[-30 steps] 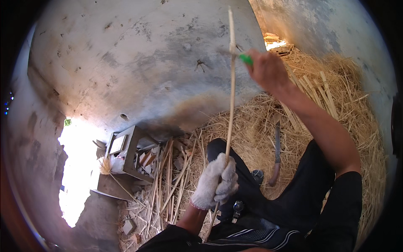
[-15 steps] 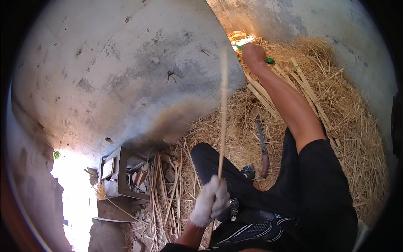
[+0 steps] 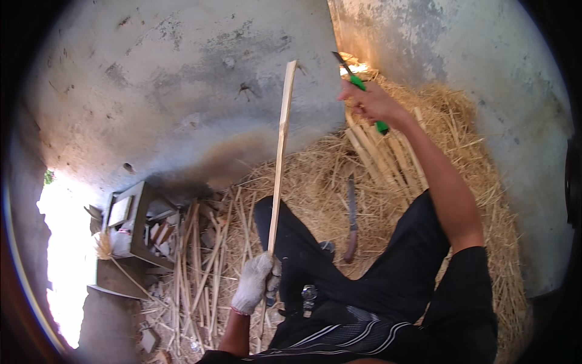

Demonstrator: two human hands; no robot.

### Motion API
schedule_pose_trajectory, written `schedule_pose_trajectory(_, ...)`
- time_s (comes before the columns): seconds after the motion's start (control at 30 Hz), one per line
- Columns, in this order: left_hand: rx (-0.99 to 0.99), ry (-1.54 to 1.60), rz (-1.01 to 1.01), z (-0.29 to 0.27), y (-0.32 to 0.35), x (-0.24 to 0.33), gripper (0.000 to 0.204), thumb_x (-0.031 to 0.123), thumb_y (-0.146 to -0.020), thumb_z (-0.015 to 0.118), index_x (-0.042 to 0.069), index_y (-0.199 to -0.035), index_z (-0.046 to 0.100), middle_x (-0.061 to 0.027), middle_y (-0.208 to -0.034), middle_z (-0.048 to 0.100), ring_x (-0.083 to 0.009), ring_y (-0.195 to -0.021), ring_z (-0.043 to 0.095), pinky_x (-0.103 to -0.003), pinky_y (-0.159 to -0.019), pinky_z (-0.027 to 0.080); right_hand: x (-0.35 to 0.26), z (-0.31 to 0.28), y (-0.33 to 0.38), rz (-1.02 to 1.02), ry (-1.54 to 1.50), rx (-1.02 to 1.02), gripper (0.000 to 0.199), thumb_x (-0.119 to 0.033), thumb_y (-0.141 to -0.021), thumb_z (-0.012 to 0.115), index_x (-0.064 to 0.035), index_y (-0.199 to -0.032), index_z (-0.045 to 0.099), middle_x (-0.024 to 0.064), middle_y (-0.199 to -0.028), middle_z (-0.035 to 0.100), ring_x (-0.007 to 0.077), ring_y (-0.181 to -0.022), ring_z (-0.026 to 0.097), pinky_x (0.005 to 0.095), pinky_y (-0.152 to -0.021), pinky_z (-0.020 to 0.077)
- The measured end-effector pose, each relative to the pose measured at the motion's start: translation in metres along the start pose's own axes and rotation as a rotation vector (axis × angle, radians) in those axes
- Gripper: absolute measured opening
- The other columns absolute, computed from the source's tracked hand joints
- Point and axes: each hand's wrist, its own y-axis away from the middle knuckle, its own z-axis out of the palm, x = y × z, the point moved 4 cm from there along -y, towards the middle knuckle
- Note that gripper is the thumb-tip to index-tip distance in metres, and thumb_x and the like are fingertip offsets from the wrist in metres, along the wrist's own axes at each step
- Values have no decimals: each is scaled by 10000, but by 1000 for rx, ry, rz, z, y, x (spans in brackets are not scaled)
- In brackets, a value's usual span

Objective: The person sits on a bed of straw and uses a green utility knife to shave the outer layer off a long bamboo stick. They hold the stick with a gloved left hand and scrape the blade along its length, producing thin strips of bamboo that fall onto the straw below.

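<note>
My left hand (image 3: 255, 284), in a pale work glove, is closed round a long thin wooden strip (image 3: 280, 155) that stands nearly upright in front of the wall. The strip's lower end runs down below the glove. Bare and raised at the far right, my right hand (image 3: 376, 104) grips a green-handled knife (image 3: 357, 81); its dark blade points up and to the left, apart from the strip. Between my bent legs, a large knife (image 3: 351, 212) with a long dark blade and brown handle lies on the straw.
Shavings (image 3: 485, 242) cover the floor on the right, with split wooden strips (image 3: 379, 155) bundled ahead. More thin strips (image 3: 197, 261) lie at the left beside an open box-like stand (image 3: 140, 224) holding scraps. A grey wall (image 3: 182, 91) rises close ahead.
My right hand has come back nearer and turned, so the green knife's blade now shows. My left hand and the strip have shifted left in view, as has the whole scene.
</note>
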Motion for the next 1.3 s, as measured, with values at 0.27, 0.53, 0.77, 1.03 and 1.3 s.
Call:
schedule_pose_trajectory(0.27, -281, -51, 135, 46, -29, 46, 452, 468, -1009, 452, 40, -898, 549, -35, -554, 511, -128, -408, 492, -231, -400, 418, -82, 46, 71, -329, -211, 75, 439, -457, -971, 562, -41, -857, 642, -40, -556, 435, 48, -472, 403, 243, -421, 322)
schedule_pose_trajectory(0.53, -243, 318, 177, 67, -38, 107, 411, 465, -1008, 454, 86, -852, 476, 21, -451, 359, -93, -275, 314, -253, -270, 327, -86, 69, 90, -731, 276, 124, 269, -246, -896, 656, -15, -776, 589, 96, -563, 548, 218, -515, 580, 349, -493, 416)
schedule_pose_trajectory(0.77, -480, 667, 7, 76, -30, 107, 405, 471, -1026, 392, 133, -819, 475, 37, -429, 331, -93, -261, 287, -263, -258, 278, -77, 75, 88, -1043, 517, 432, 155, -79, -857, 592, -32, -723, 531, 140, -539, 532, 270, -433, 553, 383, -430, 418)
schedule_pose_trajectory(1.03, -701, 800, -265, 110, 0, 66, 461, 492, -1030, 342, 132, -769, 464, 55, -421, 338, -81, -268, 310, -259, -234, 297, -50, 16, 27, -639, 697, 631, 275, -199, -880, 627, -28, -667, 592, 155, -503, 565, 297, -418, 573, 384, -426, 454)
schedule_pose_trajectory(1.3, -202, 492, 105, 77, -16, 103, 307, 340, -1024, 464, 59, -923, 536, 7, -501, 413, -89, -310, 376, -240, -276, 364, -58, 14, 53, -680, 480, 448, 282, -174, -892, 591, -16, -658, 599, 123, -465, 549, 232, -367, 541, 340, -365, 415)
